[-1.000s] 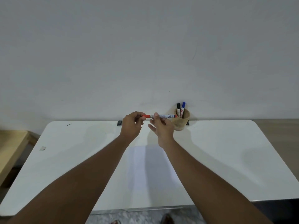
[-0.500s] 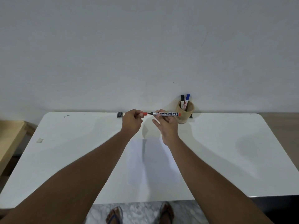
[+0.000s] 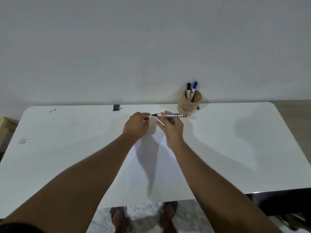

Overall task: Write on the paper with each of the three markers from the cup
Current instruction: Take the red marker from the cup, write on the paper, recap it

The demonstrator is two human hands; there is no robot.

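Observation:
My right hand (image 3: pixel 171 128) holds the red permanent marker (image 3: pixel 170 115) level above the table, its bare tip pointing left. My left hand (image 3: pixel 137 126) is closed around the marker's red cap (image 3: pixel 147 118), a short gap from the tip. A white sheet of paper (image 3: pixel 156 165) lies on the table beneath my forearms. The wooden cup (image 3: pixel 190 103) stands at the back edge, right of my hands, with a black marker (image 3: pixel 188 89) and a blue marker (image 3: pixel 194 88) upright in it.
The white table (image 3: pixel 235 148) reaches from the wall to its front edge above my sandalled feet. A small black object (image 3: pixel 116 107) sits at the back edge. A scrap of tape (image 3: pixel 22 140) sticks near the left side. A wooden surface (image 3: pixel 5 126) is at far left.
The cap came off the red marker: my left hand pulled it leftward while my right hand kept the barrel. Both hands sank a little in view as my head tilted down.

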